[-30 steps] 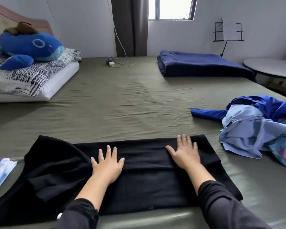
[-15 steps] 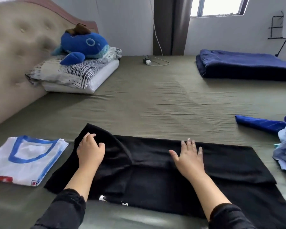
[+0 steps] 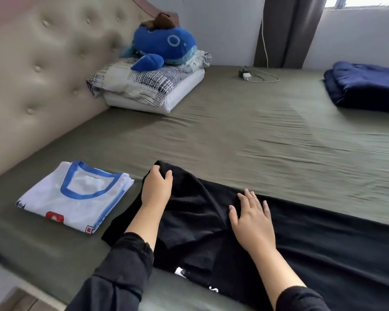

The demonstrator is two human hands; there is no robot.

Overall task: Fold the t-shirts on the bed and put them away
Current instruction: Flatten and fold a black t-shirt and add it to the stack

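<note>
Across the bed [image 3: 234,135] lengthwise, black t-shirt [image 3: 323,243] — left hand [image 3: 156,189] grip pinching its corner, right hand [image 3: 253,217] flat

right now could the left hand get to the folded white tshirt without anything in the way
Probably yes. The left hand grips the black t-shirt corner, and the folded white t-shirt lies just left of it on bare bed sheet, nothing between.

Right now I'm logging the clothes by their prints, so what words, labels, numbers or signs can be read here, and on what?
Black t-shirt: white print at its near edge, mostly hidden by a fold; only a letter like "S" shows.
White t-shirt with blue trim: red patch with a white mark, and a small red square at its edge, too small to read.
Blue whale plush: a ring marking, no text.
Nothing else legible.
</note>
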